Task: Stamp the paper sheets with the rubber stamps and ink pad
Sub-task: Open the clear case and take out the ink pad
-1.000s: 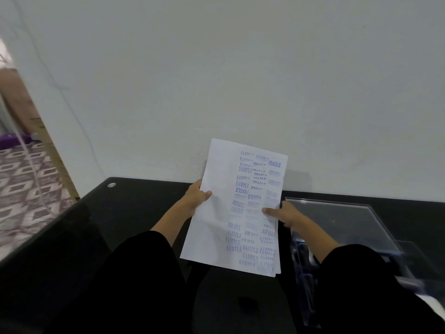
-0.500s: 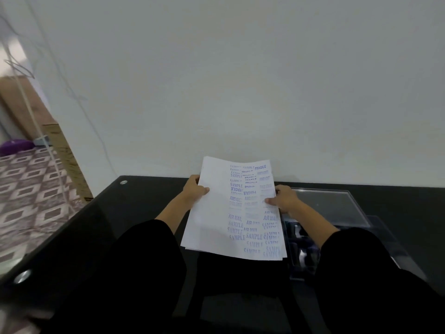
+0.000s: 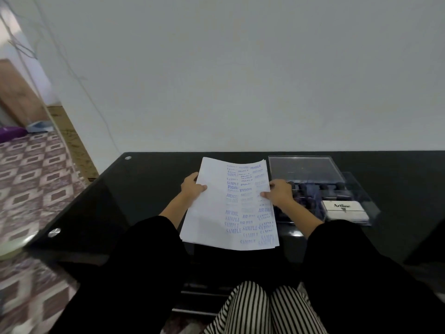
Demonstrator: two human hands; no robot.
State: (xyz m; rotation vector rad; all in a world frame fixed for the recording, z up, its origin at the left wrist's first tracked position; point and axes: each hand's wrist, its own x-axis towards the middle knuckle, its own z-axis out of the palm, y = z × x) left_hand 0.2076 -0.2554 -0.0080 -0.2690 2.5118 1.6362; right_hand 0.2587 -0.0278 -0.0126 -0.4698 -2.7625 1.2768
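A stack of white paper sheets [image 3: 212, 213], its top sheet covered on the right half with blue stamp prints, is held low over the black glass table [image 3: 134, 189]. My left hand [image 3: 191, 188] grips the stack's left edge with the thumb on top. My right hand [image 3: 279, 192] pinches the right edge. To the right stands a clear plastic box [image 3: 356, 186] holding dark rubber stamps [image 3: 310, 191] and a white Artline ink pad box [image 3: 345, 209].
The clear box's lid [image 3: 304, 167] stands open toward the white wall [image 3: 240, 80] behind the table. Patterned floor [image 3: 36, 177] lies off the table's left edge. My striped trouser knees [image 3: 260, 307] show below the table front.
The paper stack has come down from upright to nearly flat over the table, both hands still holding its edges. The view has tilted down, showing the stamps and ink pad box.
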